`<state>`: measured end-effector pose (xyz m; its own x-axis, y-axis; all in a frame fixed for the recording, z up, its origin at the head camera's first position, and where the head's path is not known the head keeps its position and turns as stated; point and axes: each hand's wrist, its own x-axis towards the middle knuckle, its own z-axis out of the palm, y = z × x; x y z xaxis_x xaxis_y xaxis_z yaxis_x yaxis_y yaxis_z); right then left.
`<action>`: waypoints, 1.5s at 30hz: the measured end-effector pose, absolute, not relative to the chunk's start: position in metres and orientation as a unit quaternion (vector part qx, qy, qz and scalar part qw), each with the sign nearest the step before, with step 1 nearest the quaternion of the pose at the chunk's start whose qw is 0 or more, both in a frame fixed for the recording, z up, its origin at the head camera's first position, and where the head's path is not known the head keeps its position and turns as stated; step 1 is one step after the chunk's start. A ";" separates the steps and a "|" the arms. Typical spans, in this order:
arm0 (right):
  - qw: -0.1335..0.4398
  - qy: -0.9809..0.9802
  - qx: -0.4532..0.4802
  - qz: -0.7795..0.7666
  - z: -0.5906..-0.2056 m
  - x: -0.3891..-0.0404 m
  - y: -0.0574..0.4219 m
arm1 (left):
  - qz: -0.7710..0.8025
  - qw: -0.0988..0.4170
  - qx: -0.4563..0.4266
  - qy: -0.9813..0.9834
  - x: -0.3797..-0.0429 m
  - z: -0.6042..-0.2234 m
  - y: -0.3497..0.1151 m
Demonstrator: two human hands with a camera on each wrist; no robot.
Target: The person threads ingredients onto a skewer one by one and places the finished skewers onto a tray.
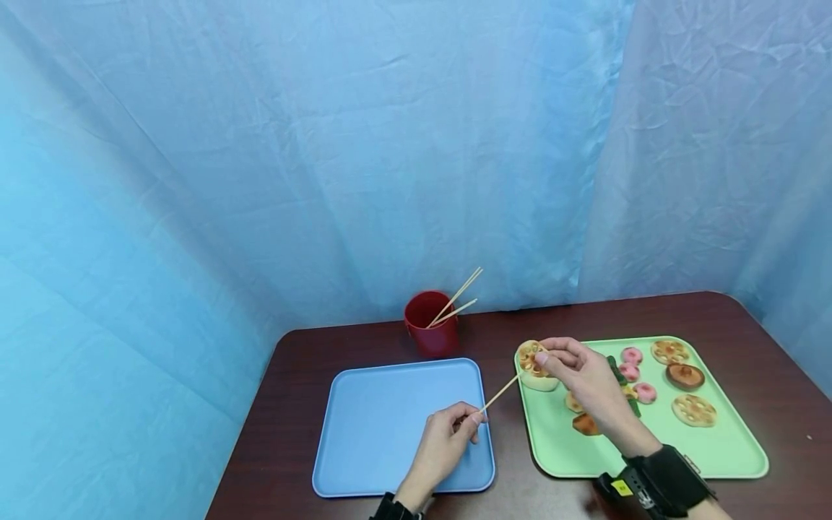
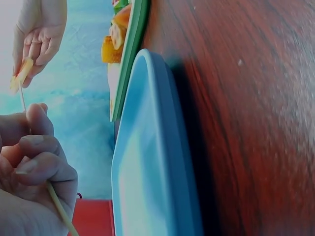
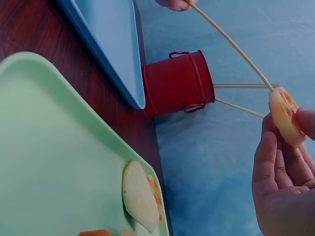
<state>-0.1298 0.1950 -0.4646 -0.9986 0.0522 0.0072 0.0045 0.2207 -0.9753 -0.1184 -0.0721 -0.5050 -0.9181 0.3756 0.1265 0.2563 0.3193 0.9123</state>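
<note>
My left hand (image 1: 447,442) pinches a thin wooden skewer (image 1: 502,392) above the right edge of the blue tray. The skewer slants up to the right, its far end at the edge of a browned lotus root slice (image 1: 529,354). That slice is held between the thumb and fingers of my right hand (image 1: 588,383), over the left side of the green tray. In the right wrist view the slice (image 3: 281,120) stands edge-on, with the skewer (image 3: 231,43) meeting its rim. The skewer's rear end (image 2: 61,211) sticks out behind my left fingers in the left wrist view.
The green tray (image 1: 708,455) bears several food pieces: lotus slices (image 1: 694,410), a mushroom cap (image 1: 685,377), pink rings (image 1: 645,393) and a pale slice (image 1: 539,382). The blue tray (image 1: 383,426) lies left. Behind it, a red bucket (image 1: 435,339) holds skewers (image 1: 464,287).
</note>
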 end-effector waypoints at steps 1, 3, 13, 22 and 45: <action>0.016 -0.780 -0.022 0.625 -0.465 -0.130 0.194 | 0.554 0.055 0.195 0.808 -0.118 -0.505 -0.071; 0.009 -0.780 -0.027 0.625 -0.465 -0.129 0.193 | 0.562 0.058 0.192 0.802 -0.117 -0.503 -0.069; -0.013 -0.773 -0.043 0.633 -0.470 -0.127 0.186 | 0.577 0.068 0.158 0.798 -0.116 -0.498 -0.056; -0.008 -0.758 -0.030 0.652 -0.477 -0.124 0.176 | 0.589 0.063 0.136 0.794 -0.117 -0.497 -0.042; -0.053 -0.776 -0.011 0.629 -0.489 -0.121 0.168 | 0.578 0.063 0.143 0.801 -0.118 -0.503 -0.036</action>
